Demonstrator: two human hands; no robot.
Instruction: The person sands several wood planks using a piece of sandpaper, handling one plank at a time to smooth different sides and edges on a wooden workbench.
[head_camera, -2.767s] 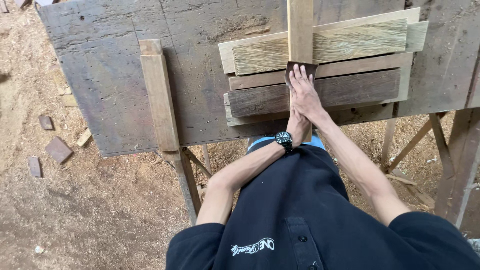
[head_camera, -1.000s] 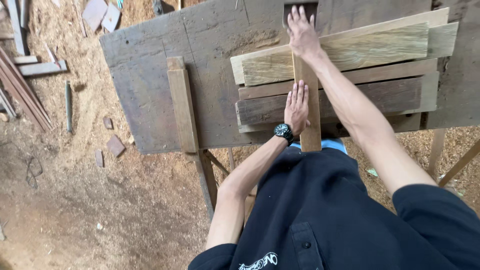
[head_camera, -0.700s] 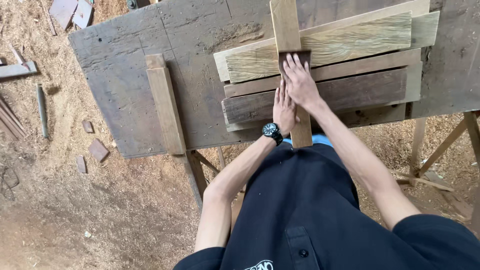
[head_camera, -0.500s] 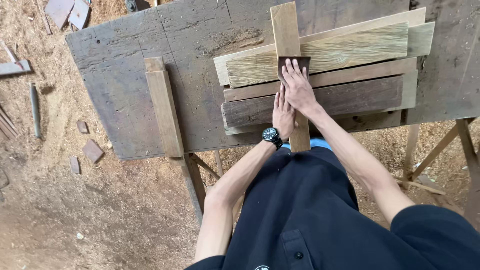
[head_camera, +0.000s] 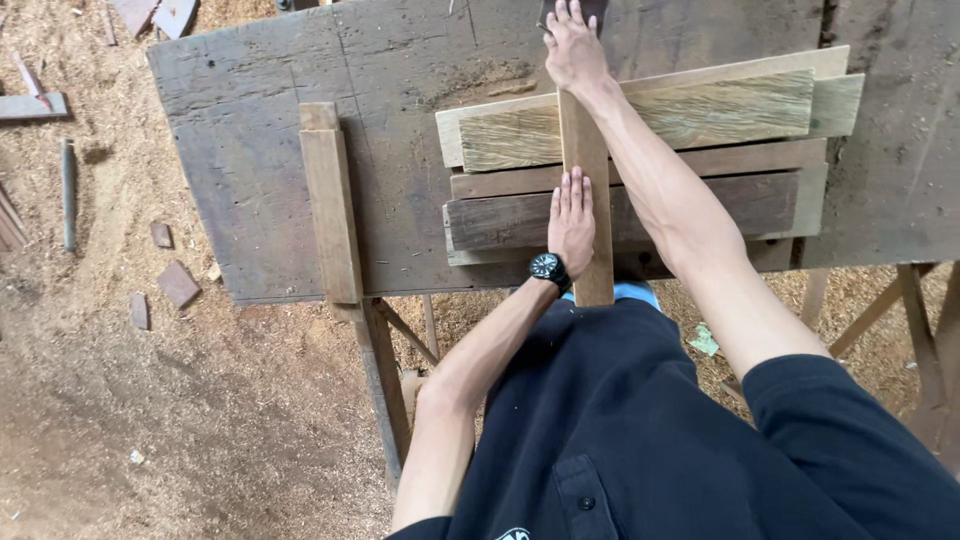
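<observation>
The ground is covered in sawdust (head_camera: 150, 420), with small wood scraps (head_camera: 178, 284) lying at the left of the frame. A big, rough, grey worktable (head_camera: 400, 130) fills the upper middle. On it, right of centre, lies a stack of flat boards (head_camera: 700, 160); some are pale and stripy, some dark brown.

A long thin wooden strip (head_camera: 585, 165) lies across the stack, running from the top of the frame down past the near edge of the table. The left hand (head_camera: 571, 222) lies flat and open on the boards, fingers straight, touching the left side of the strip near its lower end. A black watch (head_camera: 546, 267) sits on that wrist. The right hand (head_camera: 574, 47) reaches far up, at the top middle of the frame, pressed on the far end of the strip. I cannot tell if its fingers curl around something there.

A thick, smooth, light brown block (head_camera: 330, 205) lies alone on the left part of the table, well apart from both hands.
</observation>
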